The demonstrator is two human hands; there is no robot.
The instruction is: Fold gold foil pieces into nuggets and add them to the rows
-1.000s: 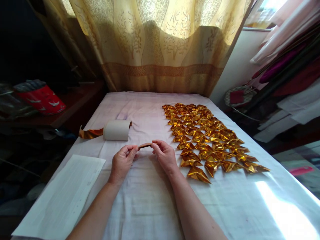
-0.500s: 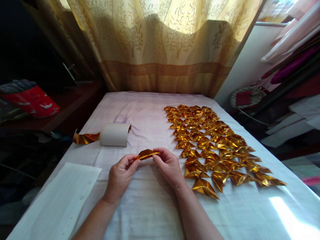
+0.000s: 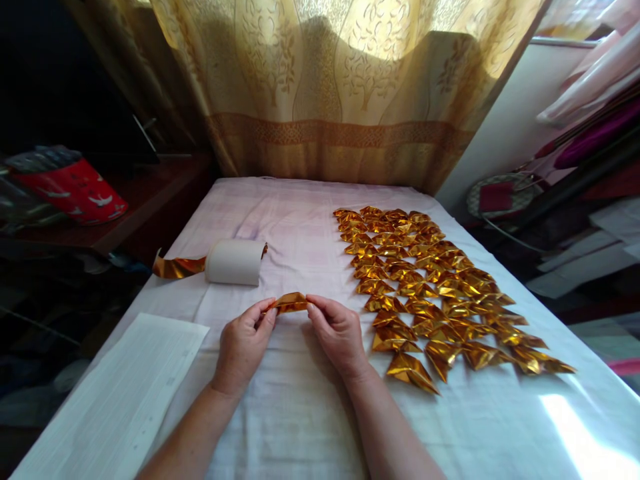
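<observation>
A small piece of gold foil paper (image 3: pixel 291 303) is pinched between both my hands just above the white cloth. My left hand (image 3: pixel 244 344) grips its left end with thumb and fingers closed. My right hand (image 3: pixel 338 331) pinches the right end the same way. To the right, several folded gold foil pieces (image 3: pixel 430 293) lie in rows on the cloth. A pale roll (image 3: pixel 234 262) with a gold foil strip (image 3: pixel 176 267) trailing from it lies to the upper left of my hands.
A white lined sheet (image 3: pixel 120 393) lies at the near left of the cloth-covered table (image 3: pixel 300 220). A gold curtain (image 3: pixel 340 87) hangs behind it. A red patterned bag (image 3: pixel 80 190) sits on a dark shelf to the left. Cloth and papers clutter the right side.
The foil piece has been worked between my fingers and now looks shorter and more bunched. My hands stay in the same spot; the view shifted slightly.
</observation>
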